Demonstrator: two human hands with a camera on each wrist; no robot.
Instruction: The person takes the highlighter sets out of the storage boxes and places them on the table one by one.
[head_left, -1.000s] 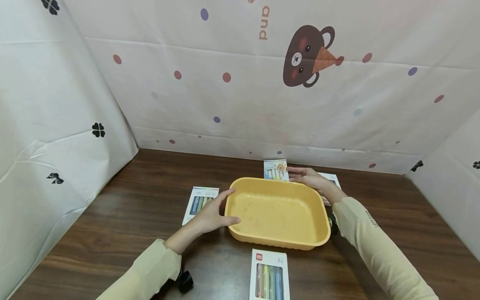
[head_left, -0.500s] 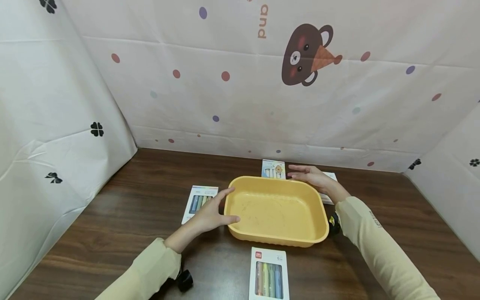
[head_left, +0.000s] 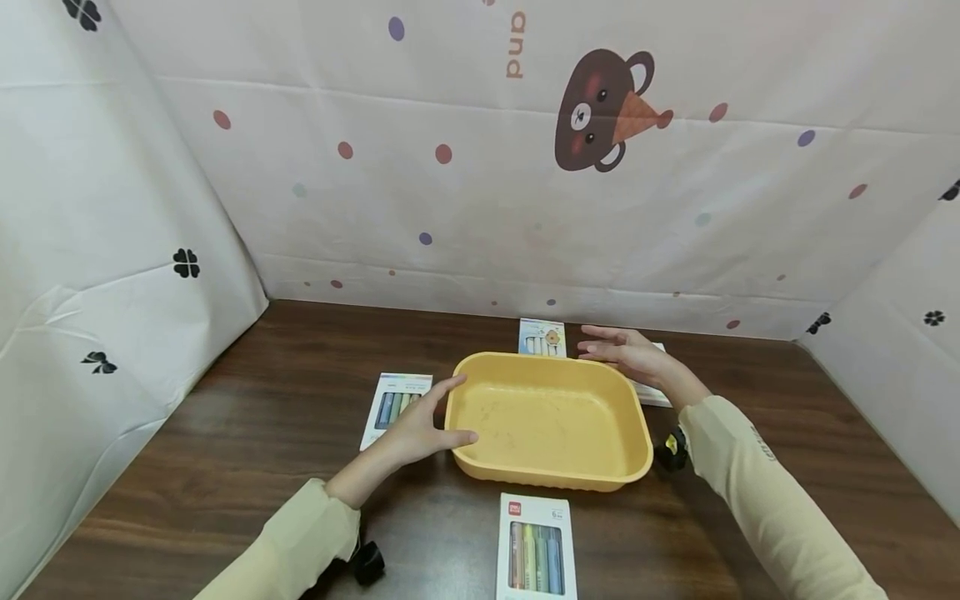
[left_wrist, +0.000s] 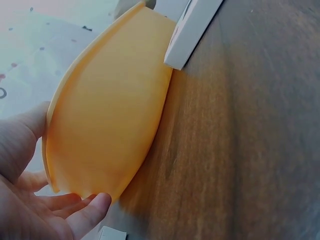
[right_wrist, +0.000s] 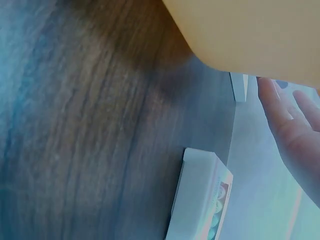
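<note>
A yellow plastic basin (head_left: 551, 425) with rounded corners stands on the dark wooden table. My left hand (head_left: 412, 433) grips its left rim, thumb over the edge and fingers against the outer wall, as the left wrist view shows on the basin's side (left_wrist: 105, 110). At the back right corner, my right hand (head_left: 637, 358) holds its fingers nearly straight, fingertips close to the rim and curled round nothing. White boxes of coloured markers lie around the basin: a left box (head_left: 386, 408), a front box (head_left: 536, 546), a back box (head_left: 542, 337), and a right box (head_left: 652, 396) partly hidden by the right hand.
White patterned cloth (head_left: 480, 183) hangs behind the table and along both sides. The wood-grain tabletop (head_left: 195, 500) extends to the left and right of the boxes. Black straps with a device (head_left: 367, 562) sit at the wrists.
My right hand has shifted a little to the right, its fingertips now apart from the back box that they overlapped before. The left hand keeps its grip on the basin.
</note>
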